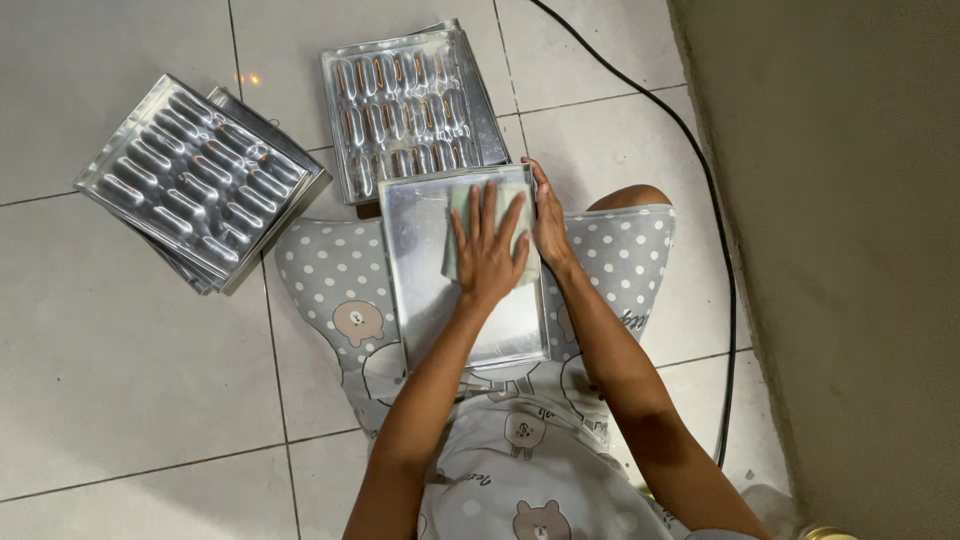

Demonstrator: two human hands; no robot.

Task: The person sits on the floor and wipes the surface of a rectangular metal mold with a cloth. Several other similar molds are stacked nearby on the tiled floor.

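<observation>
The tray [440,300] lies on the lap. The left hand [488,250], fingers spread flat, presses a cloth [458,225] on it; the right hand [549,222] grips the tray's right edge. Wiping works best with even pressure and 1 steady hold.

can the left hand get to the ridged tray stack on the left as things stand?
Probably yes. The left hand lies flat on a cloth on the lap tray; bare floor separates it from the ridged stack.

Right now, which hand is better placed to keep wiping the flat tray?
Left. The left hand lies flat on the cloth inside the tray; the right hand grips the tray's far edge, steadying it.
</observation>
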